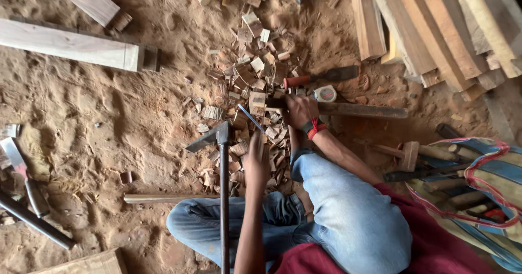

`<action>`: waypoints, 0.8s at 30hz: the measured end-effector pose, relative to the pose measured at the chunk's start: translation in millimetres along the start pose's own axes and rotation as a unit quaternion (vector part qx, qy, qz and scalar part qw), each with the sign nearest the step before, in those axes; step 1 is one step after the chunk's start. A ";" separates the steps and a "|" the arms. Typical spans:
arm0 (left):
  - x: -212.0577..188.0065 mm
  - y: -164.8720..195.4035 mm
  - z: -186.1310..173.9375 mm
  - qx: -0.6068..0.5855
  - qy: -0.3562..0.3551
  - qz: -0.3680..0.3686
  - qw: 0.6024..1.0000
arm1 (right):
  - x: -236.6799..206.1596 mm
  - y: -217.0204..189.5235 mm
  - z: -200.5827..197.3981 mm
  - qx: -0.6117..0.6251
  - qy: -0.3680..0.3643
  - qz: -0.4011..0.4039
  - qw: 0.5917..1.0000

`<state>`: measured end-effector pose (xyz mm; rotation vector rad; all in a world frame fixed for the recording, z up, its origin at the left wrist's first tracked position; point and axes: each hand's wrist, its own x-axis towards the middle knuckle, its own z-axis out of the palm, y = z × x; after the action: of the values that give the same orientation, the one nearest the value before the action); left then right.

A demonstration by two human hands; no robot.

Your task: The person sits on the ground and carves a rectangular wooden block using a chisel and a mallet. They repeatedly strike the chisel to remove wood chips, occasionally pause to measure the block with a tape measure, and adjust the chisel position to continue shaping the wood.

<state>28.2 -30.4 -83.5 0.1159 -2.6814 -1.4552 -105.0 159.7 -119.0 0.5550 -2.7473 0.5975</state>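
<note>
Right hand (299, 111) is clamped tight around one end of the long dark wooden rod (359, 110), which lies on the dirt floor (109, 116) and runs off toward 3 o'clock. Left hand (256, 162) is loosely curled just below it, a blue pencil (250, 118) slanting up from its fingertips toward 11 o'clock. It looks like marking-out, with the pencil tip just short of the rod's end. The next move calls for a steady rod and a tip set down true. An adze (209, 138) stands at 9 o'clock of the left hand; wood chips (244, 72) lie at 12.
</note>
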 end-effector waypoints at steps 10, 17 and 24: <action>-87.8 2.2 -28.1 -0.019 -0.020 -0.035 0.999 | 2.0 8.2 9.1 0.007 -0.072 0.009 0.997; -30.3 -10.7 -3.8 0.034 -0.080 -0.106 0.991 | -7.7 0.6 6.5 0.019 -0.012 0.014 1.000; 7.9 -4.2 12.7 0.048 -0.024 -0.025 0.998 | -0.8 3.6 6.0 0.007 -0.081 0.030 0.996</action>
<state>18.9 -23.0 -93.5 0.1578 -2.8080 -1.3589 -106.9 160.3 -125.8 0.5489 -2.9242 0.6108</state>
